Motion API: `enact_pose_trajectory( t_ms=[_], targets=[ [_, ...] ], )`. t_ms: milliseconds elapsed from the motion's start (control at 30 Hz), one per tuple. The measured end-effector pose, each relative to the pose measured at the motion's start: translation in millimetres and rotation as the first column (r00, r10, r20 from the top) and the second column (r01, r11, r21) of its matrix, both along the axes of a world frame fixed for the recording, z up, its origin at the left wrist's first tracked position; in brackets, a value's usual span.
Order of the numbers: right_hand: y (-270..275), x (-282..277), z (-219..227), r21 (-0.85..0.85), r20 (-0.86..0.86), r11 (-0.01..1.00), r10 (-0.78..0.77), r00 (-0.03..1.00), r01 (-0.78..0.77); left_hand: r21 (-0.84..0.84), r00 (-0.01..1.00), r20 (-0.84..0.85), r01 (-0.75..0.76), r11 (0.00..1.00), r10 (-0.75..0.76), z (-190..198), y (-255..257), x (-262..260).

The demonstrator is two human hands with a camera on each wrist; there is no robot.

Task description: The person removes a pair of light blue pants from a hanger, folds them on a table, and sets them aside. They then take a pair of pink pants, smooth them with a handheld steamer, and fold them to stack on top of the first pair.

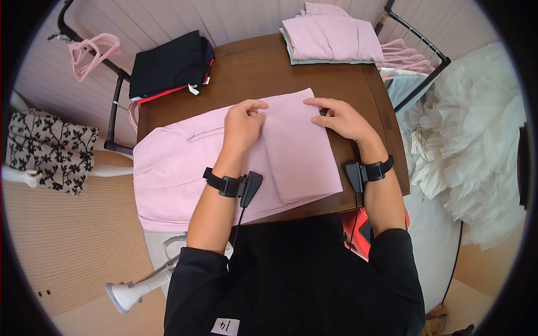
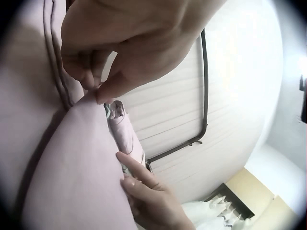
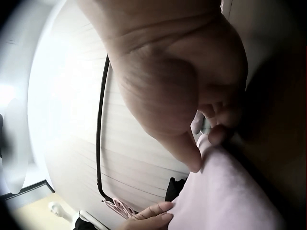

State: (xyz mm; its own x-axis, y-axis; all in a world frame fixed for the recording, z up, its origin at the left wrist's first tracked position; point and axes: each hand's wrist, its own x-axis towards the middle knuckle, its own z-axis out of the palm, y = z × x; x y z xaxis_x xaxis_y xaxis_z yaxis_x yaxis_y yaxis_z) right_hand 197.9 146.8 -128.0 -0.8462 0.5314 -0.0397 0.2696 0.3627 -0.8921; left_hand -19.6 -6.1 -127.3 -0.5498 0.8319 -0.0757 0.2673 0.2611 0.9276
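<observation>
A pink garment (image 1: pixel 179 179) lies across the brown table, its right part folded over into a flat panel (image 1: pixel 302 154). A slit-like seam shows left of the fold. My left hand (image 1: pixel 244 124) pinches the panel's upper left corner between thumb and fingers; the left wrist view shows the cloth (image 2: pixel 79 158) drawn to a point under the fingertips. At the upper right edge, my right hand (image 1: pixel 344 120) touches the cloth with thumb and index finger spread apart. The right wrist view has its thumb (image 3: pixel 184 153) beside the pink cloth (image 3: pixel 216 191).
Dark folded clothes (image 1: pixel 168 64) with a red layer beneath sit at the table's back left. A pink folded stack (image 1: pixel 333 39) stands back right. Black racks with pink hangers (image 1: pixel 95 53) flank the table. White tulle (image 1: pixel 465 140) hangs right; a grey-white steamer (image 1: pixel 140 291) is lower left.
</observation>
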Motion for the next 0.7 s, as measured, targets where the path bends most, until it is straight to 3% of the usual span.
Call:
enact_pose_trajectory(
  t_ms=[67,133,233,367,433,500,567,700],
  targets=[
    [-6,2,8,-0.01,0.033,1.0,0.004,0.999,-0.004,-0.021,1.0,0.003,-0.022,1.0,0.022,-8,1,-5],
    [-9,2,15,-0.015,0.062,1.0,0.019,0.998,-0.018,-0.035,0.989,-0.133,0.055,0.998,-0.059,-25,2,-18],
    [-12,4,11,0.045,0.11,0.995,0.082,0.991,-0.088,-0.039,0.955,-0.262,0.136,0.99,-0.142,-14,-11,-13],
    [-7,3,-1,0.072,0.008,0.993,0.096,0.995,-0.096,-0.118,0.904,-0.347,0.223,0.968,-0.251,10,-38,18],
    [-7,4,1,0.054,0.007,0.994,0.09,0.996,-0.09,-0.226,0.722,-0.599,0.262,0.938,-0.346,10,-50,31],
    [-8,4,4,0.036,0.037,0.997,0.069,0.997,-0.071,-0.292,0.75,-0.529,0.278,0.915,-0.397,11,-55,42],
    [-7,5,4,0.032,0.034,0.997,0.068,0.997,-0.069,-0.328,0.638,-0.65,0.257,0.909,-0.414,8,-56,49],
    [0,14,0,0.021,0.024,0.999,0.05,0.998,-0.05,-0.316,0.629,-0.655,0.275,0.908,-0.418,6,-47,52]
  ],
)
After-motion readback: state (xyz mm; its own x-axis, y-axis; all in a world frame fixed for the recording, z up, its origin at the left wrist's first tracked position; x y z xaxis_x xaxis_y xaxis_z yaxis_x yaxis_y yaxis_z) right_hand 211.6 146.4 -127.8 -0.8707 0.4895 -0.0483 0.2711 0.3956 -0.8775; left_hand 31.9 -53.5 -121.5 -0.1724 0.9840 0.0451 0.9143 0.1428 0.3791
